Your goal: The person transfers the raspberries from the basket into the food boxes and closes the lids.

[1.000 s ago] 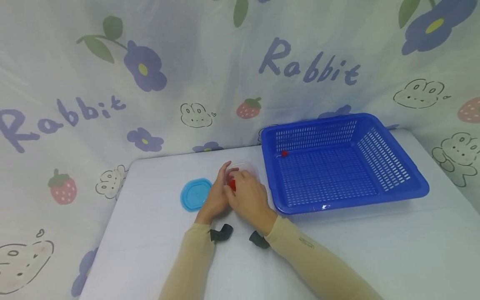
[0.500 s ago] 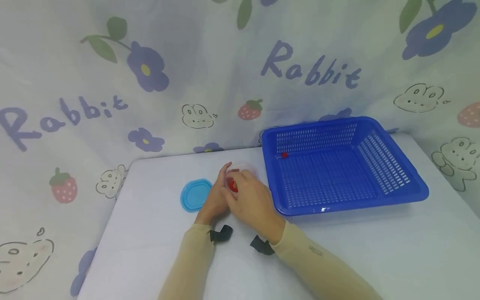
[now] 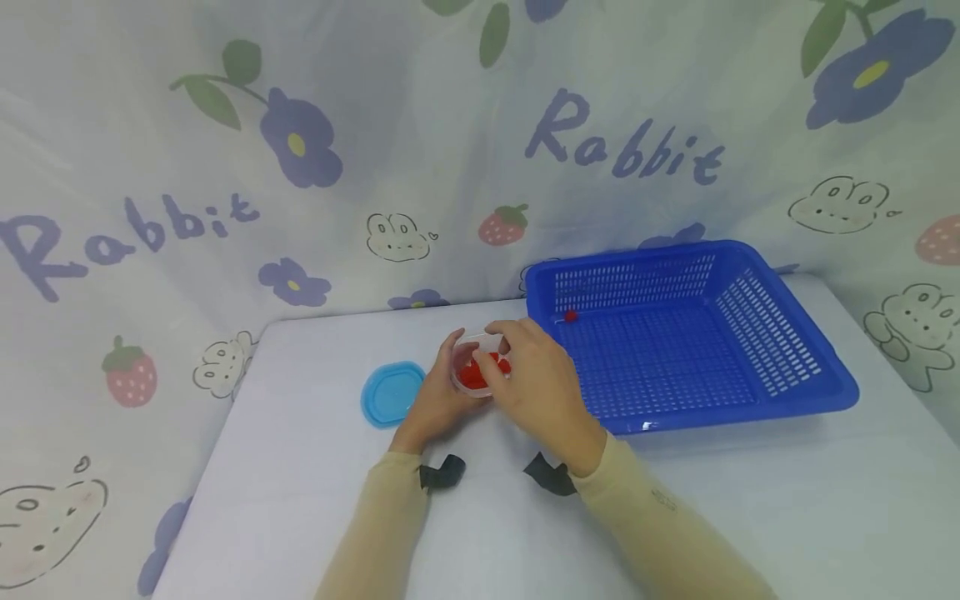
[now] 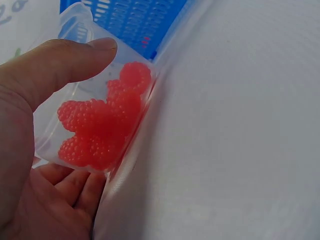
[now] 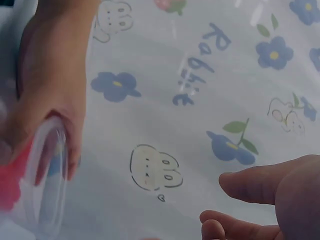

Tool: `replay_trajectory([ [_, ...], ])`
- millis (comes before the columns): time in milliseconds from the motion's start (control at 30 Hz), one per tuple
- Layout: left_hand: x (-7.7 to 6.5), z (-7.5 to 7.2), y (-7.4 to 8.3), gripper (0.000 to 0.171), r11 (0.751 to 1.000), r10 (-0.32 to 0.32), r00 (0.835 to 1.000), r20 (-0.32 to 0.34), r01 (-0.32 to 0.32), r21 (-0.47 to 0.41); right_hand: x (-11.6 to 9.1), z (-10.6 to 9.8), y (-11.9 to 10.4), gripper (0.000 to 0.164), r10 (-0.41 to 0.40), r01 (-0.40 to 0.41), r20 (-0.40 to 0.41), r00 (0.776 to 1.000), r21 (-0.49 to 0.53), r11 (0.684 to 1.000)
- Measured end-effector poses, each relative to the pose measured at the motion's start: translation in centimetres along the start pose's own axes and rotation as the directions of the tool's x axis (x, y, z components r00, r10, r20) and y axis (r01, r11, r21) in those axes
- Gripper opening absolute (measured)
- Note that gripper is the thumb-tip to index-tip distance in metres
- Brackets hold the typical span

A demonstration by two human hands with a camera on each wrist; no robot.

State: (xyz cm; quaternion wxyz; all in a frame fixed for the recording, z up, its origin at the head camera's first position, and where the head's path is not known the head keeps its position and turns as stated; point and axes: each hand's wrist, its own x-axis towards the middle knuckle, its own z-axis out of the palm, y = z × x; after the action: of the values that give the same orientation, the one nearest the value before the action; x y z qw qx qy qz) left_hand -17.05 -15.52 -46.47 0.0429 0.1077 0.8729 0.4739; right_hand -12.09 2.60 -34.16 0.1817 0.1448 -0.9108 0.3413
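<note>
My left hand [image 3: 437, 402] grips a clear plastic container [image 4: 47, 142], its thumb on one side and its fingers on the other. Bumpy red raspberries [image 4: 92, 120], several of them, lie bunched together inside. In the left wrist view the container leans over the white table. Beside its opening is my right hand [image 3: 546, 383], with thumb and fingers spread apart. Nothing shows between those fingers in the right wrist view [image 5: 250, 187]. Left of the left hand, a light-blue lid [image 3: 392, 395] lies flat on the table.
A large blue plastic basket [image 3: 720, 412] stands on the right of the white table [image 3: 300, 467]. One small red raspberry [image 3: 571, 316] sits in its back left corner. Behind the table hangs a patterned cloth [image 3: 420, 108]. A dark strap [image 3: 444, 472] shows at the left wrist.
My right hand has drawn back to the right, out of the container's mouth, and its fingers have spread. More of the container and its raspberries shows now. The left hand keeps its grip.
</note>
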Motion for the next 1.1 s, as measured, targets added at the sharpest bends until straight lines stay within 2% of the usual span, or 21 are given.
replay_trajectory([
  [333, 0.0, 0.0, 0.2, 0.105, 0.999, -0.023, 1.0, 0.008, 0.024, -0.038, 1.1, -2.8, 0.9, 0.032, -0.034, 0.033, -0.012, 0.999, -0.061, 0.998],
  [500, 0.0, 0.0, 0.1, 0.104, 0.998, -0.028, 1.0, 0.013, 0.029, -0.058, 1.7, -3.6, 1.5, 0.031, -0.073, 0.07, -0.027, 0.997, -0.098, 0.993],
  [767, -0.1, 0.0, 0.1, 0.102, 0.998, -0.029, 1.0, 0.004, 0.03, -0.049, 2.8, -4.5, 2.7, 0.033, -0.088, 0.082, -0.023, 0.996, -0.192, 0.978],
  [1100, 0.0, 0.1, 0.3, 0.107, 0.998, -0.034, 0.999, 0.012, 0.035, -0.058, 4.6, -4.9, 5.0, 0.036, -0.015, 0.028, 0.048, 0.999, -0.279, 0.96],
])
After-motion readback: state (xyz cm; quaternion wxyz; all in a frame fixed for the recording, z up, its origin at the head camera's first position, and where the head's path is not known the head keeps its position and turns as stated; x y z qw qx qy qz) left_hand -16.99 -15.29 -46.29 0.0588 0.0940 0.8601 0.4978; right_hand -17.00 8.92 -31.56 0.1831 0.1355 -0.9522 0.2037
